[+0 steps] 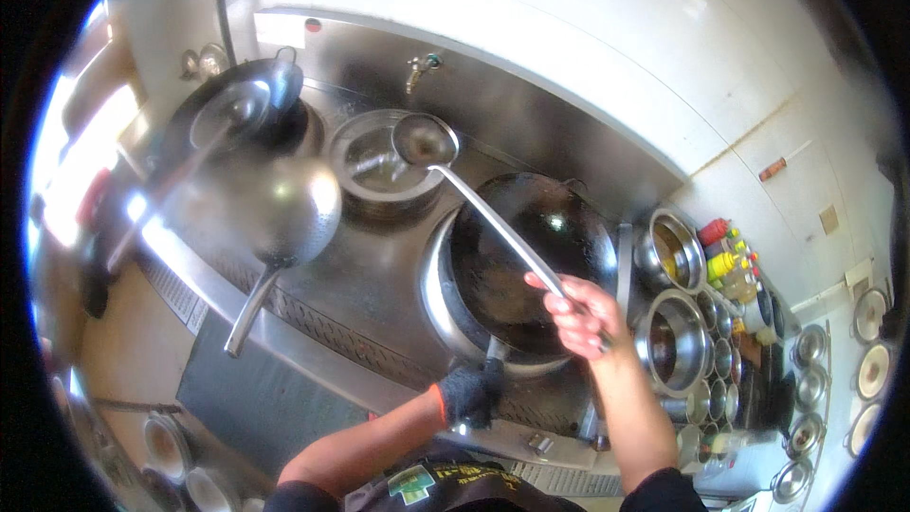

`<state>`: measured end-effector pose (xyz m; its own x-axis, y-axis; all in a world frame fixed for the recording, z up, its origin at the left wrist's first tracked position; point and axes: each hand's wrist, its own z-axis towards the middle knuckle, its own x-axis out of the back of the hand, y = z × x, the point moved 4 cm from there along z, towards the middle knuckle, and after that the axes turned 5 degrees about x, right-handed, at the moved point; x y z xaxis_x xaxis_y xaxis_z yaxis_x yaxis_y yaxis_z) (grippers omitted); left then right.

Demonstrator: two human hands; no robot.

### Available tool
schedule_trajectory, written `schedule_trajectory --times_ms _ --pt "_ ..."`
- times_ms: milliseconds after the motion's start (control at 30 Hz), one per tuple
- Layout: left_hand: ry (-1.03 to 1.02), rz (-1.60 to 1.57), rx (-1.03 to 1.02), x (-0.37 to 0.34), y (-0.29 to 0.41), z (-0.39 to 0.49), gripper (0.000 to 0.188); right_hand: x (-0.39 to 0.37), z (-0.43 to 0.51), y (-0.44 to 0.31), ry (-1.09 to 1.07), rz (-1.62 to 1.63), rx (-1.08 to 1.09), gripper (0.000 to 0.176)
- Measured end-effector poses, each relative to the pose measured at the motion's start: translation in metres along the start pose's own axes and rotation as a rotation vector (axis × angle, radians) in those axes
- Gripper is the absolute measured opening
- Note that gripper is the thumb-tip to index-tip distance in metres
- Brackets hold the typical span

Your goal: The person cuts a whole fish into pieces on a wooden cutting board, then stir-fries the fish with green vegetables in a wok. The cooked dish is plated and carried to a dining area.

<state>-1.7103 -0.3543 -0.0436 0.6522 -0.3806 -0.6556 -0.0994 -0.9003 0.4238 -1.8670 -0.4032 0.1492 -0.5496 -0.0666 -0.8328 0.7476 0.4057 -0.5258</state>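
My right hand (586,316) grips the long handle of a metal ladle (498,224). The ladle's bowl (426,142) is over the right part of a round metal pot (341,167) that holds clear liquid; whether it touches the liquid I cannot tell. In a dark glove, my left hand (470,391) is closed around the handle (495,350) of a dark, oily wok (526,263). The wok is tilted in the burner's bright metal ring (435,284), and no food shows in it.
A metal wok (323,210) lies on the steel range, handle (252,309) towards me. Farther left is a large dark wok (288,89) with a blurred ladle in it. Metal pots (672,341), seasoning containers and squeeze bottles (721,264) crowd the right. A tap (421,67) juts from the backsplash.
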Motion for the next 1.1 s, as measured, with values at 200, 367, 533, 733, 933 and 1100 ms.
schedule_trajectory --times_ms 200,367,533,733,933,1100 --pt "-0.008 -0.022 0.017 -0.02 -0.009 -0.01 0.024 0.012 -0.138 -0.009 0.292 -0.194 -0.016 0.041" --pt "0.027 -0.252 0.04 -0.05 -0.003 -0.027 0.015 0.029 -0.219 -0.004 0.562 -0.437 -0.096 0.037" --pt "0.101 -0.071 0.064 -0.05 0.005 -0.043 0.02 0.023 -0.246 -0.008 0.607 -1.472 -0.054 0.043" --pt "0.002 -0.046 0.022 -0.015 -0.013 -0.004 0.031 -0.009 -0.15 -0.021 0.491 -1.488 0.105 0.045" --pt "0.019 -0.041 0.031 -0.01 -0.018 0.012 0.034 -0.012 0.102 0.001 0.296 -1.455 -0.043 0.014" --pt "0.004 -0.023 0.055 -0.004 0.002 -0.006 0.038 0.022 0.237 0.062 0.417 -1.255 -0.11 0.022"
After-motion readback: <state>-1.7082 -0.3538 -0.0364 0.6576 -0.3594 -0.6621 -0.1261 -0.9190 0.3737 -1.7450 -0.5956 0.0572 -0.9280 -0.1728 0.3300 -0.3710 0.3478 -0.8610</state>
